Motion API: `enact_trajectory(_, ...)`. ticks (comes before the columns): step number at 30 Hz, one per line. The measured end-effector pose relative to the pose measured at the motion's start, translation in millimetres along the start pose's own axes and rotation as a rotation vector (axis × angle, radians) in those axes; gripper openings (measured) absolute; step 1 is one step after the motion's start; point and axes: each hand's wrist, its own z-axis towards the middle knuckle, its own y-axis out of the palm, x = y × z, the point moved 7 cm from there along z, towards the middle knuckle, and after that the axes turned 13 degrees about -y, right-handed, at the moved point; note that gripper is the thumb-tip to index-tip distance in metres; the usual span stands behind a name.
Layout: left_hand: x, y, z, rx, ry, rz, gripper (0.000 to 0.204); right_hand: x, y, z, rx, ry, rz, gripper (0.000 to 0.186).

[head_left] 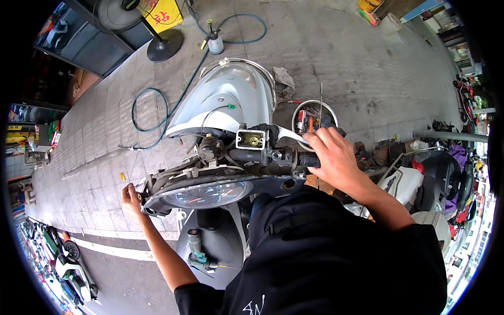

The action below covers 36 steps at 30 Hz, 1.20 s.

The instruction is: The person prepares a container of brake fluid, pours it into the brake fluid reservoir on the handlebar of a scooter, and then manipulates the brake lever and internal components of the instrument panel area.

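A scooter with its handlebar cover off stands in front of me. My right hand (335, 160) is closed at the right handlebar end, its fingers over the tip of the silver brake lever (290, 134). Beside the lever, the brake fluid reservoir (251, 140) has no lid and shows yellowish fluid inside. On the other side, my left hand (131, 199) is closed around the left handlebar end, with its grip partly hidden. The instrument cluster (205, 196) lies between my arms. Ahead is the pale blue front panel (223, 94), with a loose green-tipped cable (230, 106) over it.
A cordless drill (195, 254) rests on the scooter's seat. Right of the front panel stands a white bucket (333, 113) of tools, near a grey rag (284, 79). A green hose (134, 107), spray bottle (214, 43) and fan (164, 46) occupy the floor ahead. Another scooter (401, 184) stands at right.
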Motion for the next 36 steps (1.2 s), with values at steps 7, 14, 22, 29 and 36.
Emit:
enact_trajectory(7, -0.4, 2.9, 10.4, 0.0, -0.044, 0.088, 0.044, -6.4, -1.0, -6.9, 0.087, 0.036, -0.08, 0.107)
enact_trajectory(14, 25.7, 3.2, 11.0, 0.053, 0.026, 0.169, 0.04, -6.4, 10.2, -17.3, 0.08, 0.097, -0.131, 0.093)
enact_trajectory(22, 12.4, 0.2, 9.1, 0.077, 0.017, 0.181, 0.039, -5.6, 9.1, -12.1, 0.077, 0.067, -0.108, 0.091)
enact_trajectory(29, 7.9, 4.8, -13.3, 0.045, -0.042, 0.124, 0.037, 2.9, -7.2, 4.0, 0.102, 0.04, -0.155, 0.103)
enact_trajectory(36, -24.6, -2.5, -12.5, 0.009, -0.015, 0.004, 0.036, 4.7, -15.5, 16.7, 0.091, -0.004, -0.119, 0.094)
